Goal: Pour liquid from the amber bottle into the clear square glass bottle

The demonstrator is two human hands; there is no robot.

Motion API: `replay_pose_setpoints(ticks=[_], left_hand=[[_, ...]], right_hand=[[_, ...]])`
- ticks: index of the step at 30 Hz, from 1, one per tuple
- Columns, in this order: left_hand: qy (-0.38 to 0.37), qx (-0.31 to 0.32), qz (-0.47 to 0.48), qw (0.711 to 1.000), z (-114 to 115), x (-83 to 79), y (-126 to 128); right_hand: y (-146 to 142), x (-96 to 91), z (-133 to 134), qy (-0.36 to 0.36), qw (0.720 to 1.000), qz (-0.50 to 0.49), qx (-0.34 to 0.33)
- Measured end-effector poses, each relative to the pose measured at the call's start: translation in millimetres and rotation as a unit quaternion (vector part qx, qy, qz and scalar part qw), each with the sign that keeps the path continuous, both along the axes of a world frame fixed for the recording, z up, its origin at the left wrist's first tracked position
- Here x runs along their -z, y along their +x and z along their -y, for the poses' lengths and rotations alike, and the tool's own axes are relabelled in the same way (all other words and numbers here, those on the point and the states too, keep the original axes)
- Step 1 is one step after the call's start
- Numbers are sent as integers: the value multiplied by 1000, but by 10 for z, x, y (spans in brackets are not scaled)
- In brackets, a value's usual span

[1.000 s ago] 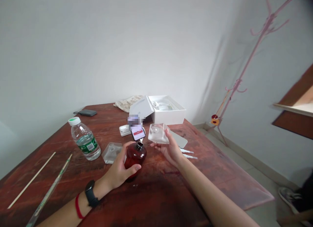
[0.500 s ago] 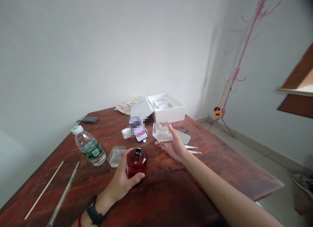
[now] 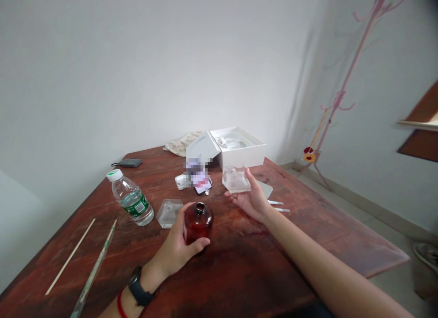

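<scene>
left grip (image 3: 178, 247) closed firmly round the amber glass bottle (image 3: 198, 224), upright at the worktop (image 3: 246, 268); right grip (image 3: 249, 204) loosely cupped, holding the clear square glass bottle (image 3: 236, 179) level above it, palm-supported.

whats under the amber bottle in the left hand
Under the amber glass bottle is the reddish-brown wooden table. The left hand wraps around the bottle's side. The bottle's base is hidden by the bottle itself and the fingers, so whether it touches the table cannot be seen.
</scene>
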State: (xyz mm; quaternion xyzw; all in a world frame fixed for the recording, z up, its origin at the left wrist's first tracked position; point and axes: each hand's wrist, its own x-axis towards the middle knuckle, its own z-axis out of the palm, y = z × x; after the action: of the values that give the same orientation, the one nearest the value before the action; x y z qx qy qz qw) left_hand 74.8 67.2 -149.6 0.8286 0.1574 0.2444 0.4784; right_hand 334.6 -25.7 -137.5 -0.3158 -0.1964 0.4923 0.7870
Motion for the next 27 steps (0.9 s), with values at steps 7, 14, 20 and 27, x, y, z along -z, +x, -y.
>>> replay_pose_setpoints(ticks=[7, 14, 20, 27], left_hand=[[3, 8, 12, 1000, -15, 4, 3], [-15, 23, 33, 999, -3, 43, 15], [14, 33, 47, 998, 11, 21, -8], [36, 56, 33, 997, 57, -20, -35]], right_hand=[[-26, -41, 27, -14, 1000, -11, 5], [-35, -11, 25, -28, 999, 23, 26], [-53, 32, 43, -18, 998, 52, 3], [-41, 29, 45, -6, 999, 49, 0]])
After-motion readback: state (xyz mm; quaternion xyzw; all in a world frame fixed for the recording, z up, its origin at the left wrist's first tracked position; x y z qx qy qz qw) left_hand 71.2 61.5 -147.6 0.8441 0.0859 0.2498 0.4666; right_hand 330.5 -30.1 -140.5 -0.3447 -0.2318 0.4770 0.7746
